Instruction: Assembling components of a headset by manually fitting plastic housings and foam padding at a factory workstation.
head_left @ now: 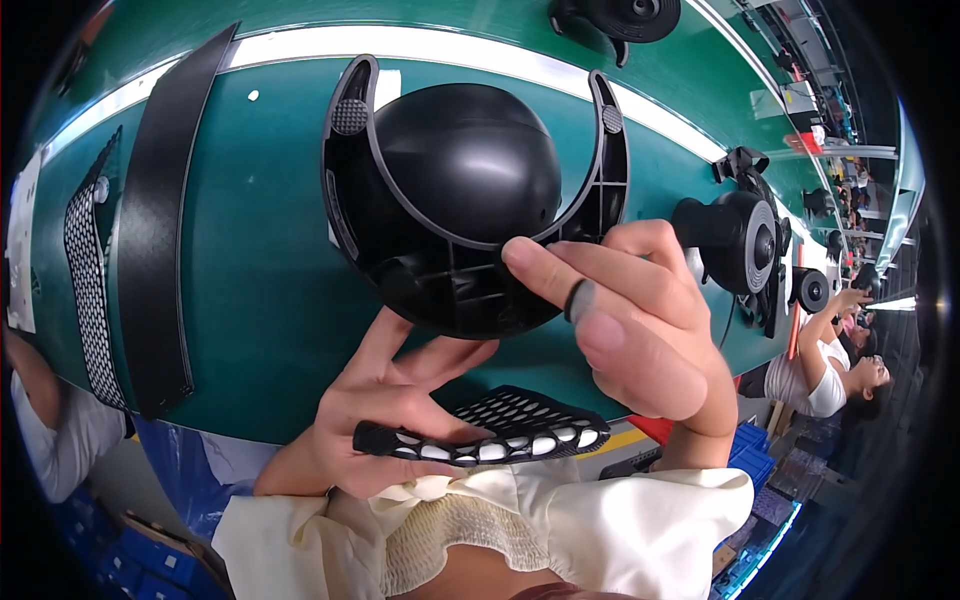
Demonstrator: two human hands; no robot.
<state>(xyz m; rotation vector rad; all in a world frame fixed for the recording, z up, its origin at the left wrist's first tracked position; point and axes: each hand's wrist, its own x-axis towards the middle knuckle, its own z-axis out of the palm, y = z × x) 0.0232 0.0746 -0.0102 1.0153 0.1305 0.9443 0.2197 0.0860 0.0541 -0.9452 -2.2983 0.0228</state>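
Note:
A glossy black dome sits within a black crescent-shaped base, whose ribbed underside faces up. Each arm tip of the base carries a grey textured pad. My left hand is closed on a black perforated panel with white showing in its holes; some of its fingers reach under the base. My right hand bends over the base's near edge, one fingertip against the rim. Between its thumb and a finger is a small curved grey-and-black piece, mostly hidden.
To the left on the green table lie a long black strip and another perforated panel. Black round-faced assemblies stand on the right, and one more at the far side. Other people are at both sides.

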